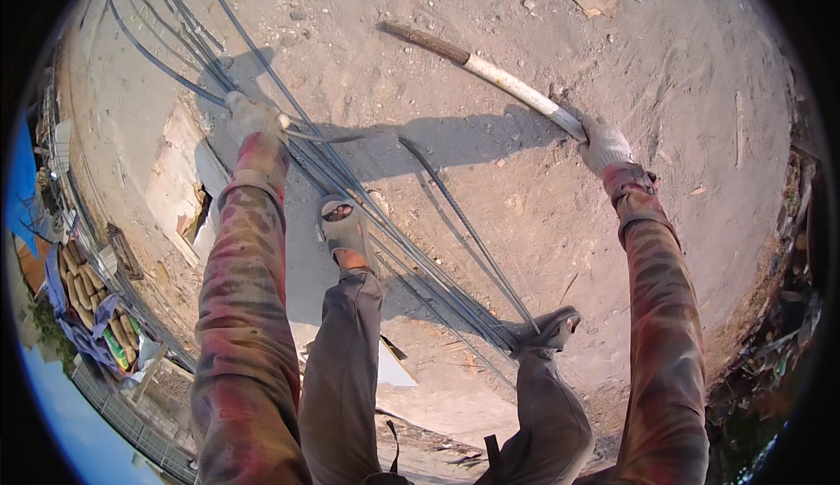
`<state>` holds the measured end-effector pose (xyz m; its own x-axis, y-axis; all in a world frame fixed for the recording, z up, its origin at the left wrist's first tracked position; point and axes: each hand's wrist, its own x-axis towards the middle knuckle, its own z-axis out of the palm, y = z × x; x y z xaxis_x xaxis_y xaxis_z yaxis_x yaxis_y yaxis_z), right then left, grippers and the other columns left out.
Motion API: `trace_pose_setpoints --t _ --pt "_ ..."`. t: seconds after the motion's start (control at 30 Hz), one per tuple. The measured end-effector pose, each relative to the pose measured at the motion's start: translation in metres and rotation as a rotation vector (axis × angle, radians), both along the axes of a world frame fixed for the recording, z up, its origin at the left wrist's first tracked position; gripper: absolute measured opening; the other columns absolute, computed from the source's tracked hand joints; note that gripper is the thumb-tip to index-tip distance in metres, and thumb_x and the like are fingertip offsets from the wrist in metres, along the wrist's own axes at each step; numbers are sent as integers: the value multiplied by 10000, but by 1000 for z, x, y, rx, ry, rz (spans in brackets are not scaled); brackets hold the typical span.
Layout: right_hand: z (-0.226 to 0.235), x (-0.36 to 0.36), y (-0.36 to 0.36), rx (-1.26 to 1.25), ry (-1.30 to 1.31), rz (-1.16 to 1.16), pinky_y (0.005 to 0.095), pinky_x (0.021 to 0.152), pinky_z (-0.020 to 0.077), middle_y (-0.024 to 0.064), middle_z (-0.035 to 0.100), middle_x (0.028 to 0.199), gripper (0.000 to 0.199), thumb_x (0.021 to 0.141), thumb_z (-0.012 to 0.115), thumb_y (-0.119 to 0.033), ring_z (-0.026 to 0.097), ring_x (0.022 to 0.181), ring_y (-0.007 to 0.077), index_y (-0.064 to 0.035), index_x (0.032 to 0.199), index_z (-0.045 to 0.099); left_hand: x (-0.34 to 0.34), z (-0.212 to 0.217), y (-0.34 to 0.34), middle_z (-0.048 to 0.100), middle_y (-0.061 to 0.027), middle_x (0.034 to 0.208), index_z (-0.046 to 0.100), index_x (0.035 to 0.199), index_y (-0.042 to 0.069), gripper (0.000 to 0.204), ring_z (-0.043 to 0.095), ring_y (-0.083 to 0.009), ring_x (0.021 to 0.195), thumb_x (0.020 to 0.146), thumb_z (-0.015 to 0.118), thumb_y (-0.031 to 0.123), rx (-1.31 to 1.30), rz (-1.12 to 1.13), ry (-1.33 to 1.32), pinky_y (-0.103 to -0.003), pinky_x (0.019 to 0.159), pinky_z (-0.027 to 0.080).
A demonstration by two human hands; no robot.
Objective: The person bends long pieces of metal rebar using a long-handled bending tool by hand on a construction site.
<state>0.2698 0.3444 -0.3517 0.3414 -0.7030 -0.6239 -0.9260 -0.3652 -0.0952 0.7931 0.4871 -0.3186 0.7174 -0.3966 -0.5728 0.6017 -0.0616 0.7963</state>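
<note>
My left hand (252, 115), in a pale work glove, is closed at a bundle of dark ribbed steel rods (411, 253). The rods run from the far left, past this hand, down to my right foot. Beside its fingers show a small round pale end and a thin curved dark piece (337, 138), whose kind I cannot make out. Out to the right, my right hand (605, 144), also gloved, is closed round the near end of a long bar (516, 89). White covers its near part; the far end is rough and brown. The bar slants away to the left above the ground.
A separate ribbed rod (468, 227) slants toward my right sandal (554, 328); my left sandal (348, 233) stands beside the bundle. Broken pale board (175, 174) lies left of the rods. Stacked sacks (83, 288) stand at far left, and debris (779, 336) lines the right edge.
</note>
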Motion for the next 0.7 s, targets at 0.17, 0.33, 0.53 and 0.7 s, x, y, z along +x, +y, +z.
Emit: trace_pose_setpoints --t 0.17,0.33,0.53,0.7 --pt "10 15 -6 106 223 20 456 876 511 182 635 1103 496 783 696 -225 618 1046 375 -110 1234 526 -14 3 -18 545 -75 823 551 1076 104 405 529 -262 712 919 426 455 375 69 -151 -398 534 441" --pt "11 32 26 164 207 44 461 882 504 200 633 1102 502 780 716 -250 621 1033 377 -66 1204 520 -46 19 -54 639 -136 991 571 1206 39 496 597 -306 890 924 437 424 435 168 -213 -497 691 498" --pt "54 10 69 139 -23 -240 472 755 507 232 631 945 418 788 682 -184 639 894 415 -44 1121 472 -48 27 -62 650 -161 1036 609 1102 -39 465 610 -284 858 913 485 368 396 235 -259 -420 770 494" --pt "198 12 93 454 -212 -407 366 613 496 125 558 778 379 777 610 -85 595 681 277 -61 1108 429 -40 4 -53 677 -161 923 646 1001 -46 456 598 -273 765 912 488 372 418 265 -272 -431 689 466"
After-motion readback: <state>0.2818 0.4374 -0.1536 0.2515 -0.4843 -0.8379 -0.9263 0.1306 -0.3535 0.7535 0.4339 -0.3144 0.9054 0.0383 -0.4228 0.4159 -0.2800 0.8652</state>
